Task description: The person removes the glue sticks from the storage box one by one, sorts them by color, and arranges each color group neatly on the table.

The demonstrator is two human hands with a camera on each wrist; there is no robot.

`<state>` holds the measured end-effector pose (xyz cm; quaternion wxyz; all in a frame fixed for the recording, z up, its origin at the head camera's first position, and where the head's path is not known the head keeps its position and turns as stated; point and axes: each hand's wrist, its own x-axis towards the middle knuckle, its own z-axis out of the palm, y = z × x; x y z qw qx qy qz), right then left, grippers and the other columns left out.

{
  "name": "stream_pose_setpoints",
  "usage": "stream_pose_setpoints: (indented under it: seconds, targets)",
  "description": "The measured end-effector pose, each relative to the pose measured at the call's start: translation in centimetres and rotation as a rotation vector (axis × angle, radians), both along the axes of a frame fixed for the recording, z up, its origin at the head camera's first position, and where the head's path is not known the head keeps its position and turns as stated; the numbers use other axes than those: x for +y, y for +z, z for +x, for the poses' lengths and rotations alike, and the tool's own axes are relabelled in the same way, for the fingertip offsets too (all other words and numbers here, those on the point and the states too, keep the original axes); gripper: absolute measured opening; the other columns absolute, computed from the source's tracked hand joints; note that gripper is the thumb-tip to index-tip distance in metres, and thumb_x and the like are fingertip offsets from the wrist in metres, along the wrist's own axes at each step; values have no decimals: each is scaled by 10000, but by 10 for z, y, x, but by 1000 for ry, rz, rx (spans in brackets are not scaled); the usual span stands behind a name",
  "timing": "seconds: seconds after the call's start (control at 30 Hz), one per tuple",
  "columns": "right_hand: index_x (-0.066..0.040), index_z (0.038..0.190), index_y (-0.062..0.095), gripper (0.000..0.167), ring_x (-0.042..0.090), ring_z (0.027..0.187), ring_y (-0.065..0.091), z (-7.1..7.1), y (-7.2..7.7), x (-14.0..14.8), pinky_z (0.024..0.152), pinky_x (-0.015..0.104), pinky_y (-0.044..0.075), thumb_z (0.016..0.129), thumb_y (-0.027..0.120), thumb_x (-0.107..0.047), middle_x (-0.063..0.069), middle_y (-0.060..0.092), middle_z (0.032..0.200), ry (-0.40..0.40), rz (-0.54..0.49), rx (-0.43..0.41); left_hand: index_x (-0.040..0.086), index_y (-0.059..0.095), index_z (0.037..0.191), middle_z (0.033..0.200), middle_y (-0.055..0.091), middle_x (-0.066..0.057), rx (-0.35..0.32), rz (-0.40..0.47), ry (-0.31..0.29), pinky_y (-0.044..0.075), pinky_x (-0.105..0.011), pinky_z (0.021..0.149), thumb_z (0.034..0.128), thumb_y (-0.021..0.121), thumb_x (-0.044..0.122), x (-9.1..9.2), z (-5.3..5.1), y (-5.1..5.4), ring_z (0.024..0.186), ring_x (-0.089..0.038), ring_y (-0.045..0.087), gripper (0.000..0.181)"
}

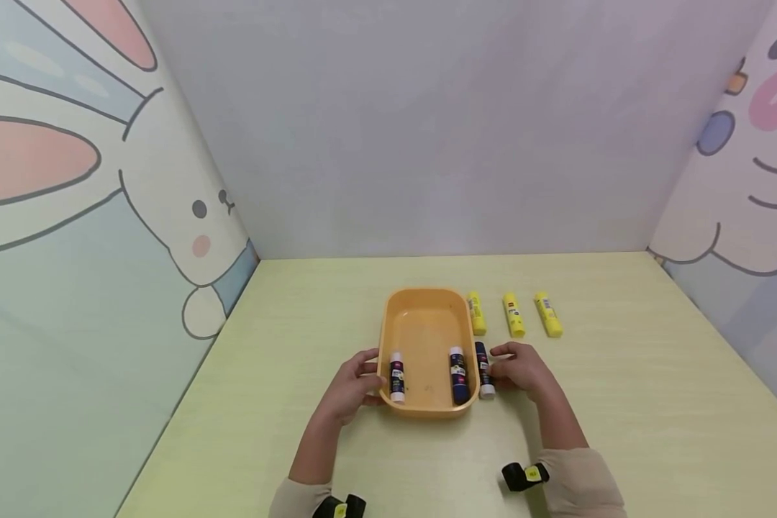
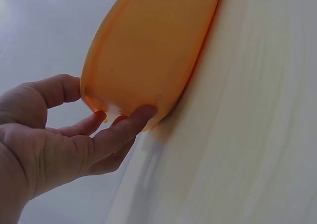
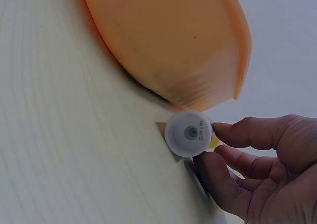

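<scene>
An orange tray (image 1: 427, 413) holds two dark glue sticks, one (image 1: 397, 377) along its left side and another (image 1: 458, 375) along its right. My left hand (image 1: 352, 387) grips the tray's left edge, thumb on the rim; the left wrist view shows that hand (image 2: 74, 130) around the tray's end (image 2: 143, 50). Just outside the tray's right wall lies a third dark glue stick (image 1: 484, 370), pinched by my right hand (image 1: 521, 368). In the right wrist view its white end (image 3: 188, 134) faces the camera, between the thumb and fingers of the right hand (image 3: 267, 169).
Three yellow glue sticks lie behind the right hand: one (image 1: 476, 313) against the tray's right side, one (image 1: 514, 314) in the middle and one (image 1: 548, 314) farther right. A grey wall (image 1: 427, 129) stands at the table's back, with cartoon-printed panels on both sides.
</scene>
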<state>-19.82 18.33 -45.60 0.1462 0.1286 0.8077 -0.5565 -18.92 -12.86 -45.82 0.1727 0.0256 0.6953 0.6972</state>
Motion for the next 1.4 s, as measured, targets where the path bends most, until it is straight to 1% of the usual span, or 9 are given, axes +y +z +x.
stream_pose_setpoints:
  seconds: [0.23,0.47,0.6,0.93,1.07,1.27,1.4]
  targets:
    - [100,1198,484,465,195,703,602,4,0,6,633,339,533,786,677,3,185,600,936,-23,-17,-6,-1,385,1377,1168,490,-239,-4,-2,4,540,-448,688,812,576,-29,-1,0,1,944,-329,578,596]
    - [89,1206,479,463,195,713,598,5,2,12,638,336,533,799,670,-21,176,596,936,-33,6,-12,8,389,1377,1165,498,-231,-9,1,5,540,-448,687,811,585,-22,-1,0,0,945,-323,577,600]
    - [85,1218,471,477,194,721,594,4,5,13,647,337,536,804,674,-38,185,587,956,-23,9,-9,5,380,1381,1172,495,-235,-5,7,3,539,-452,691,810,586,-20,0,1,0,945,-323,578,608]
    - [93,1213,470,471,205,741,601,1,2,11,648,338,537,801,663,-29,201,573,985,23,-16,-8,17,388,1380,1150,497,-218,-13,8,11,540,-449,687,808,589,-14,0,1,-1,925,-313,585,608]
    - [85,1224,465,477,209,746,601,0,8,10,662,334,540,807,661,-38,189,571,985,26,2,-5,15,387,1379,1151,496,-220,-11,14,8,540,-451,686,807,590,-17,-1,0,-1,926,-311,585,608]
    - [83,1239,458,466,197,749,583,-5,22,10,669,337,539,826,643,-28,162,576,945,22,29,31,3,378,1378,1165,496,-234,-13,25,-2,538,-455,696,815,592,-18,-1,1,-1,934,-320,586,602]
    - [92,1264,435,482,210,788,594,-10,33,6,691,342,539,842,630,-33,156,600,951,60,17,61,-3,371,1378,1168,494,-239,-9,22,-2,537,-458,696,819,587,-20,-1,1,0,938,-322,584,600]
